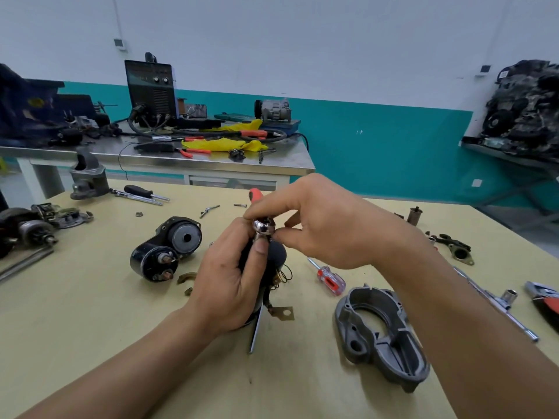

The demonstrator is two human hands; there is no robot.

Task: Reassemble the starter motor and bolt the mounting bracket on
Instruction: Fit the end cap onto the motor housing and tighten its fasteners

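I judge this to be the reassembly stage, with me fitting a shiny rounded metal cap (263, 227) onto the end of a black cylindrical motor part (276, 252). I hold both above the pale wooden table (121, 328). My left hand (230, 285) is wrapped around the black part, thumb pressed up just under the cap. My right hand (320, 225) pinches the cap between forefinger and thumb, the other fingers loosely curled. Next the cap likely needs to seat squarely, so a steady, straight press or twist. The grey cast-metal mounting bracket (381, 334) lies to my right on the table, not yet bolted on, and a red-and-clear-handled screwdriver (331, 281) lies near it.
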